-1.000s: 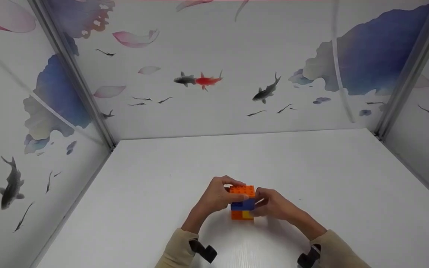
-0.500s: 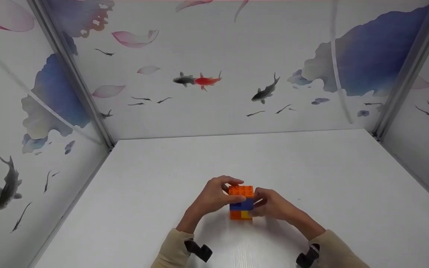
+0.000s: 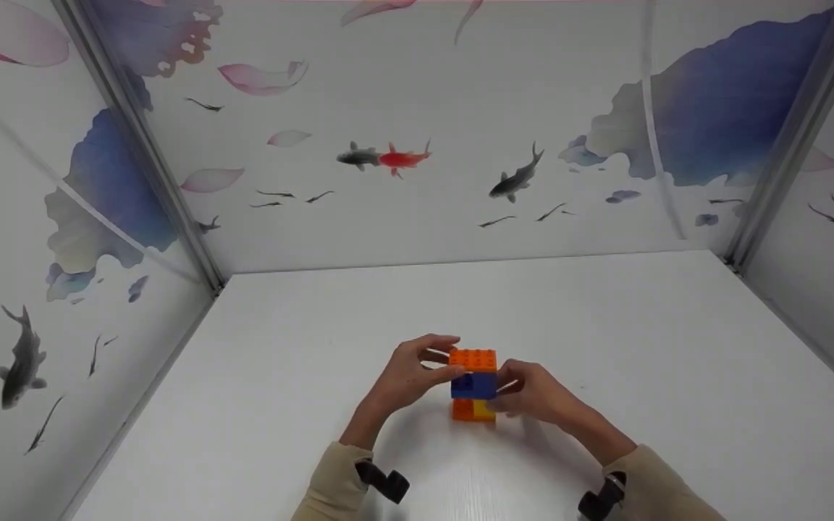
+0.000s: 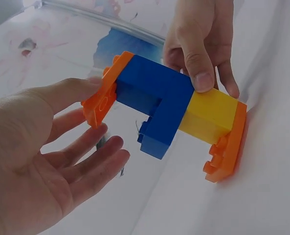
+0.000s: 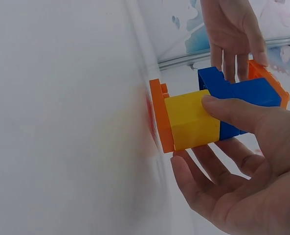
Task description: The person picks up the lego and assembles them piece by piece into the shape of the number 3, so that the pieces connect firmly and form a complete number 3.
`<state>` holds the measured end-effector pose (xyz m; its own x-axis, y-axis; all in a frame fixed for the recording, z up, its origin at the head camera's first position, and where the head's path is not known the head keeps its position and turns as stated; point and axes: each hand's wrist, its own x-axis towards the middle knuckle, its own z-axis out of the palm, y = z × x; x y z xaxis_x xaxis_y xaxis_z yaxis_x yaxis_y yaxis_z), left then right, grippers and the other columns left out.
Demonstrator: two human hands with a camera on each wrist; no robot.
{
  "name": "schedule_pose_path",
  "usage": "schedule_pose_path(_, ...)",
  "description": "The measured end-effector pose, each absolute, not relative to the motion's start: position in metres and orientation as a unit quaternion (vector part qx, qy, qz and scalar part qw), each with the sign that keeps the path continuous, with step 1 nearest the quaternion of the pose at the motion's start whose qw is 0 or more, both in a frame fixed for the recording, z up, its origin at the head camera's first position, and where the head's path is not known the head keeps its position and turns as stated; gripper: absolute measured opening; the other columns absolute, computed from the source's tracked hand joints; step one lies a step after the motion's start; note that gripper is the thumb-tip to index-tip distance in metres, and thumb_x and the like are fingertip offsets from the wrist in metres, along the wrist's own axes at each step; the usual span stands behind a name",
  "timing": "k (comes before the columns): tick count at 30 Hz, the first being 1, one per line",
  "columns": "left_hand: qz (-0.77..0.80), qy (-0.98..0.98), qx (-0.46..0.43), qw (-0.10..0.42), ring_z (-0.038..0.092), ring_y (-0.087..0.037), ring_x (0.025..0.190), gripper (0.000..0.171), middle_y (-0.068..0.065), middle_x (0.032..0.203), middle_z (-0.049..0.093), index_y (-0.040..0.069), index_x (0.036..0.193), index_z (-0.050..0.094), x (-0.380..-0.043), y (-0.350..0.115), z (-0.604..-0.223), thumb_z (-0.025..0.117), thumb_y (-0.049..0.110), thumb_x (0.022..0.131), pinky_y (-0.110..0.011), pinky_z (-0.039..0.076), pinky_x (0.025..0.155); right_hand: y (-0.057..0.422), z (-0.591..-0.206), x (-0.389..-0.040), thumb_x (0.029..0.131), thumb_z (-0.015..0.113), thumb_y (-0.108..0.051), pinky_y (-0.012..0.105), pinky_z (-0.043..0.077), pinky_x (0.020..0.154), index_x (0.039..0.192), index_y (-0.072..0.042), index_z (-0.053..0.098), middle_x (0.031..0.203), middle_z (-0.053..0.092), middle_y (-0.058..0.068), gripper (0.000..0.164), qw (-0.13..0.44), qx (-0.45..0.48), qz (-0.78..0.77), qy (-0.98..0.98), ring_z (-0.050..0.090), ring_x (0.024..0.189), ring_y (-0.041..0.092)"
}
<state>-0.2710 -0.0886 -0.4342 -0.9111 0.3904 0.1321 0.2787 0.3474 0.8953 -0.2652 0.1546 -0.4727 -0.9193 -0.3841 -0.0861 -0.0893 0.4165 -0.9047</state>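
Observation:
A stack of toy building bricks sits between the hands in the head view. Its bottom is a flat orange brick [image 5: 159, 117], followed by a yellow brick [image 5: 193, 120], then blue bricks [image 4: 157, 83], one jutting sideways. A flat orange brick [image 3: 473, 358] with studs tops it. My right hand [image 3: 536, 394] pinches the stack low down, its thumb pressed on the yellow brick near the blue. My left hand [image 3: 406, 373] is beside the top; its thumb touches the orange brick's edge, while the other fingers are loosely extended and apart from it.
A white table [image 3: 301, 362] lies under the stack. White panels [image 3: 417, 94] printed with fish and petals enclose its back and sides, with metal posts [image 3: 142, 145] in the corners. Each wrist wears a black camera strap [image 3: 382, 481].
My left hand has loosened and drawn left, its thumb and fingers sliding off the top orange brick's faces. The stack has shifted slightly up in the head view, with my right hand still holding it.

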Motion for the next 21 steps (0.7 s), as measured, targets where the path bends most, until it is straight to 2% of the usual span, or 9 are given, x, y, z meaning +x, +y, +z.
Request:
schedule_pose_path(9, 0.553, 0.809, 0.183, 0.076, 0.06, -0.03, 0.127, 0.063, -0.012, 0.138, 0.059, 0.017, 0.145, 0.05, -0.274, -0.086, -0.441, 0.069, 0.045, 0.092, -0.045, 0.053, 0.102, 0.162, -0.461, -0.268, 0.087, 0.078, -0.022, 0.038, 0.059, 0.09, 0.112, -0.007, 0.063, 0.116, 0.07, 0.009, 0.032, 0.121, -0.131, -0.524, 0.833, 0.067, 0.101, 0.02)
schedule_pose_path(17, 0.567, 0.796, 0.178, 0.116, 0.061, -0.034, 0.125, 0.058, -0.015, 0.14, 0.057, 0.012, 0.145, 0.05, -0.274, -0.079, -0.451, 0.06, 0.045, 0.098, -0.041, 0.058, 0.095, 0.168, -0.45, -0.269, 0.087, 0.077, -0.027, 0.038, 0.06, 0.088, 0.115, -0.006, 0.064, 0.115, 0.07, 0.011, 0.038, 0.107, -0.12, -0.524, 0.836, 0.068, 0.098, 0.019)
schedule_pose_path(21, 0.599, 0.772, 0.178, 0.119, 0.061, -0.036, 0.125, 0.056, -0.016, 0.14, 0.056, 0.009, 0.144, 0.049, -0.272, -0.071, -0.456, 0.054, 0.045, 0.101, -0.042, 0.059, 0.092, 0.172, -0.445, -0.268, 0.088, 0.077, -0.031, 0.038, 0.06, 0.088, 0.12, -0.006, 0.064, 0.116, 0.07, 0.011, 0.043, 0.101, -0.121, -0.519, 0.84, 0.068, 0.098, 0.019)
